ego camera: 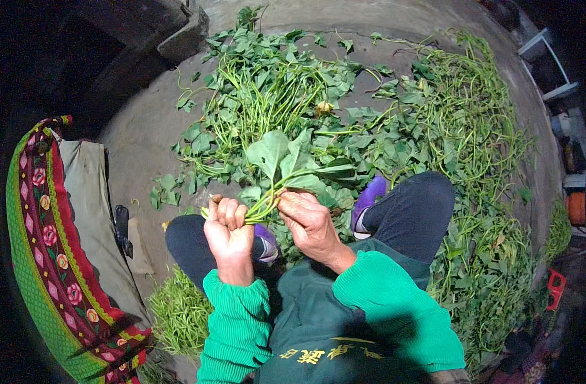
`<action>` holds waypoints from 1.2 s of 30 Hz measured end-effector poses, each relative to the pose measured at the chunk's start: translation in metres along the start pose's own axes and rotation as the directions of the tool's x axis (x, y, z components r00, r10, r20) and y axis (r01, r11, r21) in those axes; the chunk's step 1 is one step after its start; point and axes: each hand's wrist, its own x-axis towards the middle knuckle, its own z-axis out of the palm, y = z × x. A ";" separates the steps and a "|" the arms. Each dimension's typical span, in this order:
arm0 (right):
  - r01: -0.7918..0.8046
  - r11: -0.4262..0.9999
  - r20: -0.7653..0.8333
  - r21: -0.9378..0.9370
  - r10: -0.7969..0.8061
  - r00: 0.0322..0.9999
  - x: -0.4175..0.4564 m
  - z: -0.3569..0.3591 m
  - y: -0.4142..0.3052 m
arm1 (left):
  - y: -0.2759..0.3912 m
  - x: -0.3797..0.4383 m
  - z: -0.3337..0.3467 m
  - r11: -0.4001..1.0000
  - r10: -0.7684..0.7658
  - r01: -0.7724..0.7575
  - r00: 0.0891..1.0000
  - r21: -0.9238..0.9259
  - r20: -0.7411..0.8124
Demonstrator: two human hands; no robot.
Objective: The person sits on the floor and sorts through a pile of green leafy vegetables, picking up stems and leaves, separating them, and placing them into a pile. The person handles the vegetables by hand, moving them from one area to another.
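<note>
In the head view, my left hand [229,225] is closed around the pale green stems of a small leafy bunch [270,156], held above the floor between my knees. The bunch looks like sweet potato greens; its broad leaves fan up and away from me. My right hand [305,216] pinches the stems of the same bunch just below the leaves, a little to the right of my left hand. Beyond both hands lies a loose heap of leafy stems [274,91] on the floor.
Long tangled vines [475,110] cover the floor along the right. A pile of trimmed green stems [180,307] lies beside my left knee. At the left are a flowered cloth [48,230] and a grey cloth [89,192]. A red plastic object [555,289] stands at the far right.
</note>
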 end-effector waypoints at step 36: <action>-0.400 0.899 0.467 0.180 0.279 0.839 -0.019 -0.011 0.023 | 0.032 0.011 -0.016 0.998 0.030 -0.026 0.996 -0.051 0.078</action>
